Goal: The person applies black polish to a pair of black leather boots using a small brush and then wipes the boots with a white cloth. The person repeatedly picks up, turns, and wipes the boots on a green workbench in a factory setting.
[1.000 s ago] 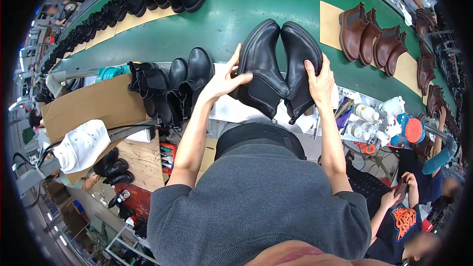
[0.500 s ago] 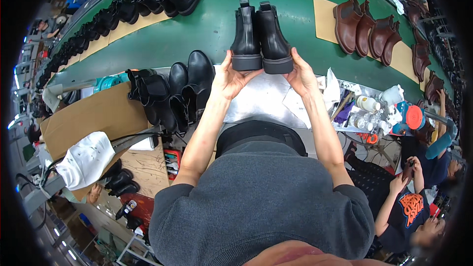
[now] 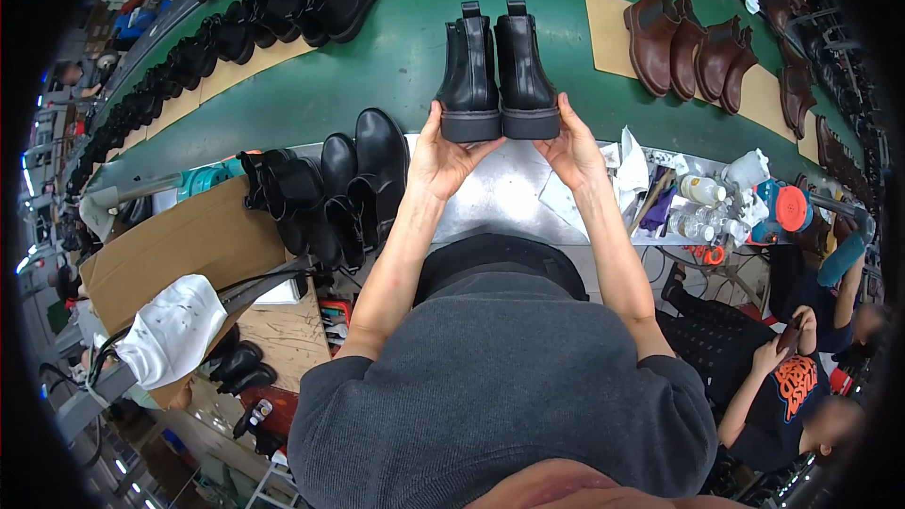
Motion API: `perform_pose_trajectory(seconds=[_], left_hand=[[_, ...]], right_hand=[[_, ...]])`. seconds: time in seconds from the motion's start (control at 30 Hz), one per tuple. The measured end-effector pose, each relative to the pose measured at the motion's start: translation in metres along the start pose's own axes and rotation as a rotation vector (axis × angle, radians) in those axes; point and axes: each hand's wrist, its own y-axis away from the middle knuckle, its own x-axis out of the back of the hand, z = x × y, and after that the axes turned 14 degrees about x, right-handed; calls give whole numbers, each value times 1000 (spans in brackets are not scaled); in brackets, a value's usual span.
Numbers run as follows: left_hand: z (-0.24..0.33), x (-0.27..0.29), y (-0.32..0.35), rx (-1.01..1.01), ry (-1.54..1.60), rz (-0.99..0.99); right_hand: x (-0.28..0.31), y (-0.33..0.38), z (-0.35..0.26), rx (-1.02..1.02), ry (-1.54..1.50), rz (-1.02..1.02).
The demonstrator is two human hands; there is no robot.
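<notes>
- Pair of black ankle boots (image 3: 497, 75) stands upright, side by side & touching, on the green belt (image 3: 377, 66) right at its near edge, just above the grey metal bench (image 3: 500, 193).
- L hand (image 3: 441, 155) cups the left boot's heel/sole from below-left, thumb up along the sole edge, fingers curled under. A grasp, not a flat press.
- R hand (image 3: 571, 146) mirrors it on the right boot's heel/sole, thumb on the outer side.
- Boots lie straight ahead of both hands, away from the body; neither hand nearer, one boot each.
- Heels w/ pull tabs face the person, toes point away across the belt. Long axis of each sole runs near-to-far; shafts vertical.
- Whether soles rest fully on the belt or are partly carried by the hands: can't tell.
- Left end of bench: cluster of other black boots (image 3: 330, 193), apart from the hands.
- Far right of belt: brown boots (image 3: 698, 47) on a cardboard sheet.
- Right end of bench: bottles & rags (image 3: 702, 198).
</notes>
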Motion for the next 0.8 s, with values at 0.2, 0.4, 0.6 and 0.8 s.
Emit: perform_pose_trajectory(seconds=[0.2,0.4,0.6,0.8], left_hand=[[-1,-8,1,-28,-74,-4],[2,-11,-3,-126,-201,-12],[0,-12,-6,-330,-301,102],[11,-9,-9,-177,-11,134]], right_hand=[[0,6,0,8,-25,8],[-9,9,-8,106,51,44],[-2,3,-1,207,136,96],[24,1,10,43,80,148]])
